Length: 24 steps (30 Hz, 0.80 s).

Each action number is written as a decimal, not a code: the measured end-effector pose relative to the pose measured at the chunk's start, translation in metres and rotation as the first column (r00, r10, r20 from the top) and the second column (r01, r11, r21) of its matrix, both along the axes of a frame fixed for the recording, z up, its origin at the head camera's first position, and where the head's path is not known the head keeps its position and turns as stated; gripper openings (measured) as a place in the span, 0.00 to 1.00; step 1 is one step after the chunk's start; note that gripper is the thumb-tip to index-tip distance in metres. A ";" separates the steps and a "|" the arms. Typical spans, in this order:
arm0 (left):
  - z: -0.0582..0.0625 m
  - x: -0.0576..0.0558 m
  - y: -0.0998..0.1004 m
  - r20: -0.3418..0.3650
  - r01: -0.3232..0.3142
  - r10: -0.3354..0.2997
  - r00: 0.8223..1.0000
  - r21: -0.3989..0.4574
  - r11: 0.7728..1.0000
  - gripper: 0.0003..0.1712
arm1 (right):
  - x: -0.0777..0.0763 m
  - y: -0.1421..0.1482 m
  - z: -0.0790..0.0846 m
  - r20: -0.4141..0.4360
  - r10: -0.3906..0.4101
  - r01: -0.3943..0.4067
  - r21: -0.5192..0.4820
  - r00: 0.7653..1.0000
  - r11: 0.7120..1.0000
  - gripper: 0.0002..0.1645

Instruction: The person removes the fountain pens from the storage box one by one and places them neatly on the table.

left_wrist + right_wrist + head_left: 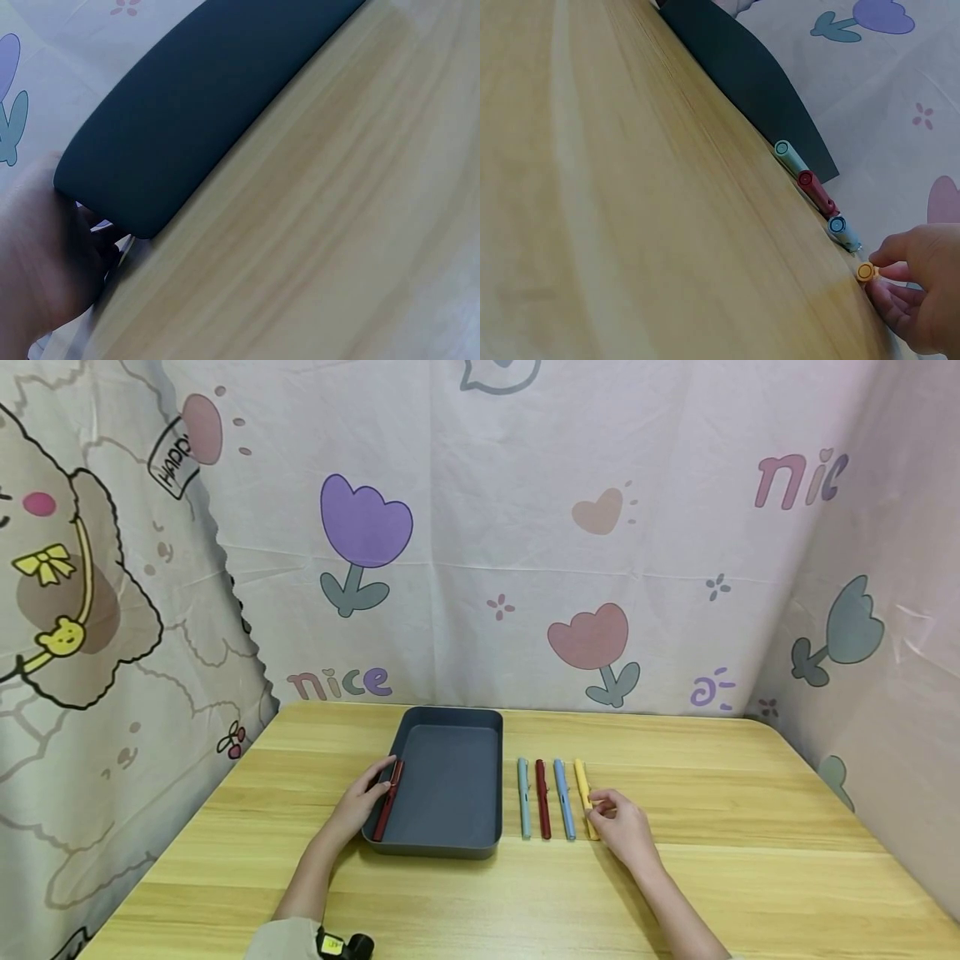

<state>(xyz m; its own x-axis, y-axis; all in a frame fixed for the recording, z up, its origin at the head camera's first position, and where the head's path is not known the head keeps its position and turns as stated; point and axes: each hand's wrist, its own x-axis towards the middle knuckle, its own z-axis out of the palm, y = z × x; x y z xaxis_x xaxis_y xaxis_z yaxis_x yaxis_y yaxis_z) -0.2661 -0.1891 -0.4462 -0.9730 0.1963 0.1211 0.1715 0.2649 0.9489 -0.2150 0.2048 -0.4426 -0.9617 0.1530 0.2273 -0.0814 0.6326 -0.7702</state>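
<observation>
A dark grey tray (452, 785) stands left of centre in the head view, with a dark red pen (387, 806) lying inside along its left wall. My left hand (354, 806) grips that wall, thumb over the rim close to the pen and fingers outside. Right of the tray, a light green pen (524, 802), a second dark red pen (543, 802), a blue pen (565, 802) and a yellow pen (582, 781) lie side by side. With thumb and fingertips my right hand (622, 831) pinches the yellow pen, its round end (865, 271) showing in the right wrist view.
The light wooden table (750, 827) extends in front and to both sides. A patterned cloth (480, 527) hangs behind its far edge and along both sides. On the left wrist sits a small black device (345, 945).
</observation>
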 end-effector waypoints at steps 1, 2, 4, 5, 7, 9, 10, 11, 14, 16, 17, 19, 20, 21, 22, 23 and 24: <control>0.000 0.000 0.000 0.000 0.000 0.000 1.000 0.000 1.000 0.26 | 0.000 0.000 0.000 -0.001 0.001 -0.001 -0.002 1.000 1.000 0.11; 0.000 0.000 0.000 0.000 -0.001 0.001 1.000 0.000 1.000 0.26 | 0.000 0.000 0.000 -0.001 0.001 -0.001 -0.004 1.000 1.000 0.11; 0.000 0.000 0.000 -0.001 -0.001 0.001 1.000 0.000 1.000 0.26 | 0.000 0.000 0.000 -0.001 0.002 -0.002 -0.006 1.000 1.000 0.11; 0.000 0.000 0.000 -0.002 -0.002 0.002 1.000 -0.002 1.000 0.26 | 0.000 0.000 0.000 -0.001 0.002 -0.002 -0.007 1.000 1.000 0.11; 0.000 0.000 0.000 -0.002 0.000 0.000 1.000 -0.005 1.000 0.26 | 0.000 0.000 0.000 0.003 0.003 -0.003 -0.009 1.000 1.000 0.11; 0.000 0.000 -0.001 -0.001 0.000 0.000 1.000 -0.013 1.000 0.26 | 0.000 0.000 -0.001 0.007 0.006 -0.006 -0.009 1.000 1.000 0.11; 0.000 0.000 -0.001 0.001 0.000 0.000 1.000 -0.016 1.000 0.26 | 0.000 0.000 -0.001 0.009 0.007 -0.007 -0.010 1.000 1.000 0.11; 0.000 0.000 -0.001 0.002 -0.001 0.001 1.000 -0.019 1.000 0.26 | 0.000 0.000 -0.001 0.011 0.008 -0.008 -0.011 1.000 1.000 0.11; 0.001 0.000 -0.001 0.005 0.000 0.001 1.000 -0.021 1.000 0.26 | 0.000 0.000 0.000 0.014 0.010 -0.009 -0.017 1.000 1.000 0.11; 0.000 0.000 -0.001 0.004 -0.001 0.001 1.000 -0.019 1.000 0.26 | 0.001 0.000 0.000 0.017 0.011 -0.010 -0.021 1.000 1.000 0.10; 0.000 0.000 -0.001 0.003 -0.002 0.002 1.000 -0.020 1.000 0.26 | 0.001 0.000 0.001 0.019 0.012 -0.011 -0.024 1.000 1.000 0.10; 0.000 0.000 -0.001 0.002 -0.006 0.006 1.000 -0.023 1.000 0.26 | 0.001 0.000 0.001 0.025 0.013 -0.013 -0.022 1.000 1.000 0.10; 0.000 0.000 -0.001 0.001 -0.009 0.009 1.000 -0.024 1.000 0.26 | 0.001 0.000 0.002 0.026 0.013 -0.013 -0.021 1.000 1.000 0.10; 0.000 0.000 -0.001 0.000 -0.011 0.011 1.000 -0.025 1.000 0.26 | 0.001 0.000 0.002 0.030 0.012 -0.011 -0.020 0.999 1.000 0.10; 0.000 0.000 -0.001 0.000 -0.012 0.012 1.000 -0.025 1.000 0.26 | 0.001 0.000 0.003 0.031 0.012 -0.011 -0.018 0.999 1.000 0.11; 0.000 0.000 -0.001 0.000 -0.015 0.015 1.000 -0.025 1.000 0.26 | 0.001 0.000 0.003 0.032 0.010 -0.010 -0.016 0.999 1.000 0.11; 0.000 0.000 -0.001 0.001 -0.017 0.017 1.000 -0.025 1.000 0.26 | 0.001 0.000 0.004 0.032 0.008 -0.008 -0.013 0.999 1.000 0.11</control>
